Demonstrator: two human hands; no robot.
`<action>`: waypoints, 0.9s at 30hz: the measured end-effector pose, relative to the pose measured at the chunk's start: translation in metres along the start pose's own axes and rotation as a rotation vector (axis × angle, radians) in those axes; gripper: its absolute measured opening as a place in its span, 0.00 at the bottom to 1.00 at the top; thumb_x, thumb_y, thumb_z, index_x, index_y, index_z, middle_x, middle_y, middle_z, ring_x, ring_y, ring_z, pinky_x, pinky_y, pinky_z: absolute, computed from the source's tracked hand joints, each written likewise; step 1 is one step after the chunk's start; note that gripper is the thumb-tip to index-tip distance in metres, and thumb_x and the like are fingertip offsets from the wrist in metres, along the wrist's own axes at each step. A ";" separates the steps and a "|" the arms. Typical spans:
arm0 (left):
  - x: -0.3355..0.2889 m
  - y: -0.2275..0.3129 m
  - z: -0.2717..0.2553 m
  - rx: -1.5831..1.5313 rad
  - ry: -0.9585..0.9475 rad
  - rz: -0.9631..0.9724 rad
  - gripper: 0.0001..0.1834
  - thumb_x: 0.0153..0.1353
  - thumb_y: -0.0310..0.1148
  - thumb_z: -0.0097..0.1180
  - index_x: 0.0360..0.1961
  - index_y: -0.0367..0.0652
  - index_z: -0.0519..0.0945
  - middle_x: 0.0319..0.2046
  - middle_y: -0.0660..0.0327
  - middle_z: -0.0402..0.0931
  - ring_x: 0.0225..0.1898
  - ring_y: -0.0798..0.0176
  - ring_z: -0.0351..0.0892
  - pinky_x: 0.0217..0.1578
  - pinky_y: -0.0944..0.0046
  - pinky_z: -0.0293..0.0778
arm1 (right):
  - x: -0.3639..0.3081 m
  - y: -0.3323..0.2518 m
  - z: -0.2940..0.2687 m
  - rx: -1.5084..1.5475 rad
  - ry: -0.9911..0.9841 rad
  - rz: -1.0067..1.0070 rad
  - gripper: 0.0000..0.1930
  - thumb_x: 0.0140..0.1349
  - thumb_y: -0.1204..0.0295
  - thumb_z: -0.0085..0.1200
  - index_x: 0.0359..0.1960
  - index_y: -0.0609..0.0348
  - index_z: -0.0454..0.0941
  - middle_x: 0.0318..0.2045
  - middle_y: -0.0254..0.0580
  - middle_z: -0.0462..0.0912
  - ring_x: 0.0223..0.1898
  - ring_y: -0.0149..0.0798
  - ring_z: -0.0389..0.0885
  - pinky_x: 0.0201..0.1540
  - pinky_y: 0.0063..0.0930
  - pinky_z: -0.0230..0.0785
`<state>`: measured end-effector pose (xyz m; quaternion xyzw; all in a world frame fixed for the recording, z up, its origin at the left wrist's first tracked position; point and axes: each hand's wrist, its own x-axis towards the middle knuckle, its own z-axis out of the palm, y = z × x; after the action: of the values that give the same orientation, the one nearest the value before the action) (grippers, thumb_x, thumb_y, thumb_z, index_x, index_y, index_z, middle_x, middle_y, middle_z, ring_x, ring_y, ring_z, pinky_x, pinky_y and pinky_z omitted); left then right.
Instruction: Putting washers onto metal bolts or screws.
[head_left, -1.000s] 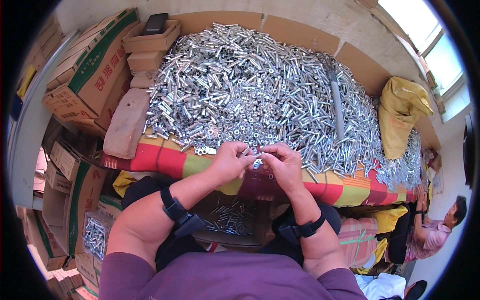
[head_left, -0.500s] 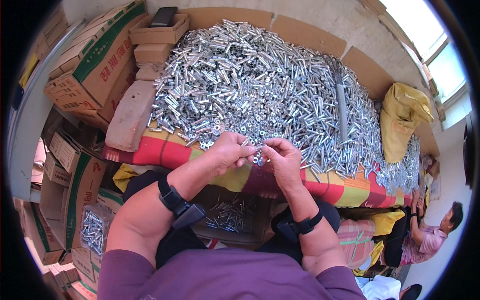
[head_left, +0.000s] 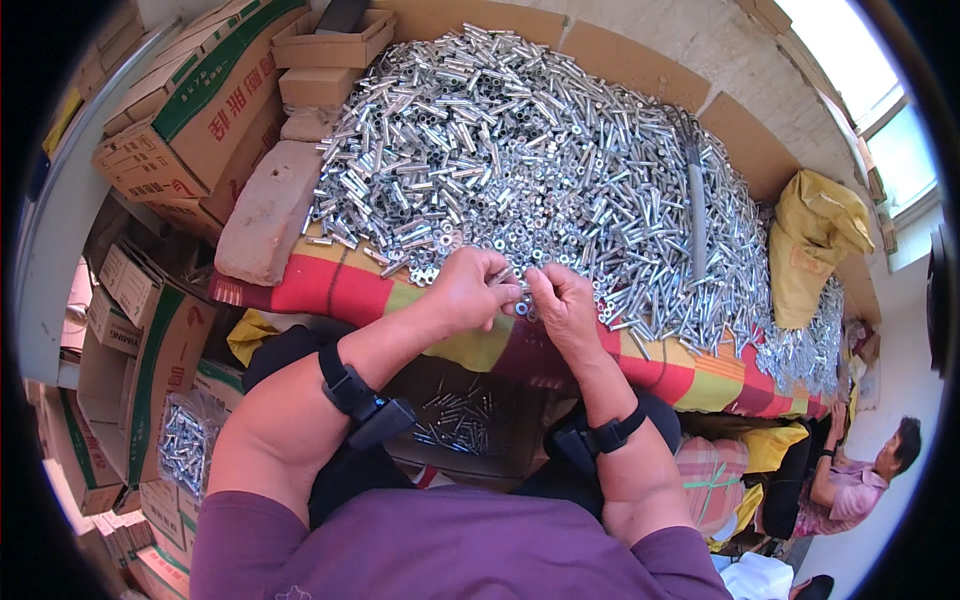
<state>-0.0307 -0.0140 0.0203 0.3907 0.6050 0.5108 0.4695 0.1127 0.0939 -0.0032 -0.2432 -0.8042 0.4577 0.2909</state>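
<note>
My left hand [head_left: 472,292] is closed in a pinch on a small silver metal sleeve [head_left: 508,277], partly hidden by the fingers. Close beside it, my right hand [head_left: 566,308] has its thumb and fingers pressed together near the sleeve's end; whatever they grip is too small to make out. Both hands are held over the near edge of a large heap. Silver tubular sleeves [head_left: 430,130] fill its left part, washers and nuts [head_left: 520,215] its front middle, and thin bolts [head_left: 640,240] its right.
Under the heap lies a checked red and yellow cloth [head_left: 340,290], with a brick [head_left: 268,215] at its left. Below my hands sits a box with bolts [head_left: 460,420]. Cartons [head_left: 200,120] stack at left. A yellow sack [head_left: 815,245] and another person [head_left: 850,485] are at right.
The view has shifted slightly, so the heap sits higher and further right. My fingers have changed their hold on the small metal part, and my right thumb is now straighter.
</note>
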 end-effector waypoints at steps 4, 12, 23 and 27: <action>-0.009 -0.003 0.014 0.039 -0.040 0.099 0.04 0.57 0.24 0.57 0.26 0.36 0.78 0.18 0.61 0.77 0.11 0.74 0.69 0.12 0.72 0.63 | 0.003 -0.002 0.000 0.186 0.110 -0.120 0.20 0.71 0.60 0.40 0.28 0.63 0.76 0.30 0.41 0.79 0.34 0.31 0.77 0.37 0.24 0.68; -0.003 -0.017 0.019 -0.332 0.202 0.048 0.05 0.58 0.27 0.58 0.28 0.37 0.78 0.18 0.63 0.77 0.12 0.77 0.67 0.12 0.75 0.61 | -0.040 -0.067 0.004 1.069 0.147 0.144 0.31 0.72 0.52 0.28 0.59 0.72 0.61 0.61 0.51 0.65 0.67 0.42 0.56 0.71 0.36 0.39; -0.015 -0.021 -0.011 -0.378 -0.285 -0.309 0.12 0.66 0.33 0.47 0.40 0.33 0.76 0.33 0.54 0.81 0.23 0.68 0.77 0.20 0.73 0.70 | -0.060 -0.020 -0.042 -0.632 -0.058 -0.015 0.08 0.49 0.78 0.60 0.26 0.63 0.72 0.23 0.47 0.73 0.29 0.51 0.76 0.32 0.39 0.66; -0.013 -0.007 -0.006 -0.466 -0.138 -0.417 0.15 0.71 0.33 0.31 0.46 0.32 0.67 0.34 0.46 0.80 0.25 0.59 0.81 0.19 0.71 0.74 | -0.048 -0.016 -0.040 -0.613 -0.120 -0.029 0.08 0.50 0.76 0.60 0.26 0.62 0.72 0.25 0.51 0.75 0.30 0.55 0.76 0.33 0.42 0.68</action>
<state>-0.0332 -0.0289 0.0160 0.1742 0.5056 0.5006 0.6807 0.1722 0.0786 0.0153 -0.2807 -0.9238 0.2034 0.1624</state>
